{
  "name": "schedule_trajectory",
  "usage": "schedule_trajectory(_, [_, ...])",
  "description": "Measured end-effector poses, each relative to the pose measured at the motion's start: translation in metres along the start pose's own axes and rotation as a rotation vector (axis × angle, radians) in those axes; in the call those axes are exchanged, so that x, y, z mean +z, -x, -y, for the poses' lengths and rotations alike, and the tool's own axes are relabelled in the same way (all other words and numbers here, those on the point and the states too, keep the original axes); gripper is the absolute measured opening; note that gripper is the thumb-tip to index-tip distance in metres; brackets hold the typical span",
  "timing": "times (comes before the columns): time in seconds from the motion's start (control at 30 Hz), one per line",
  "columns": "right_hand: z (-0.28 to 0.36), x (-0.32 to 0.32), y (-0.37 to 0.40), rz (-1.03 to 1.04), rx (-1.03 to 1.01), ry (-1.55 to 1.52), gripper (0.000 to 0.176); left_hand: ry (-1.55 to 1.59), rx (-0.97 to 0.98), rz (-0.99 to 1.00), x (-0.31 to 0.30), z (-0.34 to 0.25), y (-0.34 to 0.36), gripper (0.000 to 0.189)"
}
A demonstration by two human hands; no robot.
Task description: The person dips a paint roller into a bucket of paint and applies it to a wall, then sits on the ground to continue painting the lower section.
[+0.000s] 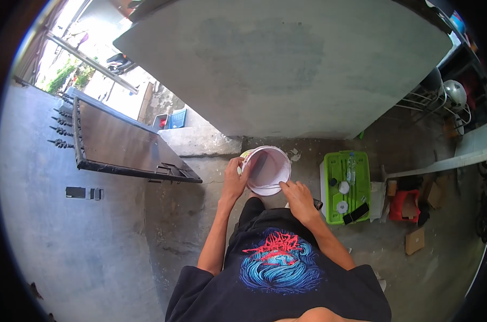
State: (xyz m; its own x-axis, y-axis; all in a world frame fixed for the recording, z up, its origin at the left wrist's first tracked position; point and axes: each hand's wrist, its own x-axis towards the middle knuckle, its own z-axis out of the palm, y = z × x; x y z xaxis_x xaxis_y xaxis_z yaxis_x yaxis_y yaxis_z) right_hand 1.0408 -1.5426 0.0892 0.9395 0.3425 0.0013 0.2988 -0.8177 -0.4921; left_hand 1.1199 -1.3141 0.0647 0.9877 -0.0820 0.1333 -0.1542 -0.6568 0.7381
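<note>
Left hand (234, 180) and right hand (298, 199) grasp the white bucket (273, 166) held between them.

Black T-shirt (278, 303), blue-red print (280, 264)

White bucket (268, 170), mouth up, held above floor.

The left hand (234, 180) gripped the rim of a white bucket (267, 170), and the right hand (299, 199) held its near edge. A green crate (347, 186) sat just beside it on the concrete floor (190, 225).
</note>
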Motion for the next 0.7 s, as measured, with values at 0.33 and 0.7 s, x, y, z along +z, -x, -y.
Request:
schedule_trajectory(0.33, [-0.016,0.060,-0.014,0.080,0.190,-0.050,0.043,0.290,-0.265,0.060,0.053,0.108,-0.005,0.025])
schedule_trajectory(0.7, [-0.160,0.301,-0.047,0.258,0.320,0.103,0.032,0.379,-0.438,0.006,0.263,0.324,0.015,0.026])
